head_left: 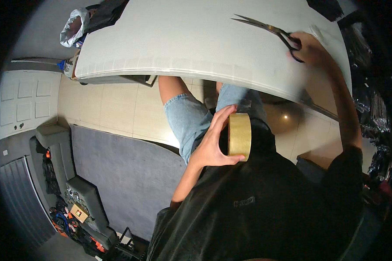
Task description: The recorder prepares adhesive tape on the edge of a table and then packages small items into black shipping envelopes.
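Observation:
My left hand [215, 141] grips a wide roll of yellowish packing tape [240, 137] in front of my dark shirt, the thumb at its lower edge and the fingers at its upper edge. Out over the right part of the white table [174, 39], my right hand [309, 48] is closed round the black handles of a pair of scissors [270, 29]. The scissor blades point left and are slightly parted. From this view I cannot tell whether the scissors touch the tabletop.
The table's near edge runs across above my lap. A bag with a white opening [75, 28] sits by its far left corner. Dark plastic-wrapped items [376, 108] line the right side. Behind at left are a grey rug [122, 174] and a grey sofa [85, 195] holding scattered things.

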Available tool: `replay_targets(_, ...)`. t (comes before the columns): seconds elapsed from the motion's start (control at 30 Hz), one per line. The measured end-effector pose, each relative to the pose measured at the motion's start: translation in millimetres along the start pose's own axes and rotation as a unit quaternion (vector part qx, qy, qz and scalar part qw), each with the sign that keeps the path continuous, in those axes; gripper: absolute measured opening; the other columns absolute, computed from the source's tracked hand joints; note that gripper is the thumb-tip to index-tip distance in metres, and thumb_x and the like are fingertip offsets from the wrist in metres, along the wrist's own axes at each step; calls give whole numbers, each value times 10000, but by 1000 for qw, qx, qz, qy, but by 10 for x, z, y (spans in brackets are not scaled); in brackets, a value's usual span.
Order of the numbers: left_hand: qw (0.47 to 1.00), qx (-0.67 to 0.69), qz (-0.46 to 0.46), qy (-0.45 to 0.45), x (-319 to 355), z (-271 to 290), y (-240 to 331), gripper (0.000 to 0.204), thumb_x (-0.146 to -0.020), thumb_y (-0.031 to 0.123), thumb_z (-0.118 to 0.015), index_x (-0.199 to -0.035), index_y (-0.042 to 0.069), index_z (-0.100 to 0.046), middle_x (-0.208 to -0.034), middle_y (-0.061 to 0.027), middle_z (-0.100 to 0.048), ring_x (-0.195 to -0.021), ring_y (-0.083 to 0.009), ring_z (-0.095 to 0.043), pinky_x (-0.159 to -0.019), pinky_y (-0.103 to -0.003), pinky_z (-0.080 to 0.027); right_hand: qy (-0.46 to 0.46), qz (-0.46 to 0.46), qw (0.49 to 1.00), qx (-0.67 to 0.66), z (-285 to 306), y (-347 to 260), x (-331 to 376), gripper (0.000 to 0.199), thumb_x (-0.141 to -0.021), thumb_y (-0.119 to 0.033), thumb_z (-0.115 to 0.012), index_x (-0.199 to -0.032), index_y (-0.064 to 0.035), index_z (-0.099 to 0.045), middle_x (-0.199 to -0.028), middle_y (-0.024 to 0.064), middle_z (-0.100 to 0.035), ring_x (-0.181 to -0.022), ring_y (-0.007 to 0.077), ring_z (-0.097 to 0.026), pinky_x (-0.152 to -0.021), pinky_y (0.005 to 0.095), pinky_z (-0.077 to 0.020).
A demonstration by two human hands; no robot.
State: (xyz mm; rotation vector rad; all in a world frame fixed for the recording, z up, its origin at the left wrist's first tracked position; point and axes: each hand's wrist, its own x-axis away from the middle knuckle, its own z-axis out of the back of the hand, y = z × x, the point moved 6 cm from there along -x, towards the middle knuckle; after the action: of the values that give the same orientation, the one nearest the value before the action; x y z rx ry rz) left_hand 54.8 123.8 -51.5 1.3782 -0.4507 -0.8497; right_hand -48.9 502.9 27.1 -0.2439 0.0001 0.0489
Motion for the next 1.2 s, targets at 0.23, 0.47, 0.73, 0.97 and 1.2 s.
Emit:
replay_targets(0.23,1000,-7,0,10,41,7,-7,1271,-610,257,-973,-1655,90,-268,-1639,-172,-312,-1514,-357,-395,-1170,-551,-442,122,133,978,-105,-124,-644,-7,286,-925,-183,-778,-1154,-23,-715,-1058,152,-705,-932,303,-693,-861,389,-561)
replay_targets(0.47,1000,21,15,12,54,-13,18,1275,-600,271,-984,-1635,12,-285,-1632,-218,-327,-1511,-376,-368,-1224,-457,-351,-157,82,923,-341,-563,-1774,609,145,-919,-109,-799,-994,5,-749,-963,54,-686,-797,118,-558,-721,283,-478)
replay_targets(0.73,999,45,13,-9,22,-101,18,1343,-580,231,-998,-1636,-21,-207,-1611,-249,-347,-1514,-405,-363,-1253,-475,-305,-91,99,884,-447,-504,-1704,730,61,-904,15,-755,-877,6,-701,-899,49,-656,-777,115,-529,-705,279,-441)
replay_targets(0.97,993,-54,80,-64,-200,-221,5,1235,-651,327,-956,-1597,-59,-263,-1595,-284,-368,-1484,-417,-407,-1233,-448,-344,123,155,947,-254,547,-1878,1052,118,-769,23,-754,-800,-8,-645,-825,130,-655,-804,299,-629,-739,384,-498)
replay_targets(1.2,987,-51,92,-119,-273,-360,-88,1155,-727,262,-917,-1637,25,-247,-1590,-240,-389,-1468,-373,-427,-1199,-453,-386,76,58,974,-205,184,-1294,738,136,-856,-101,-765,-833,-1,-675,-890,139,-689,-855,325,-670,-779,409,-527)
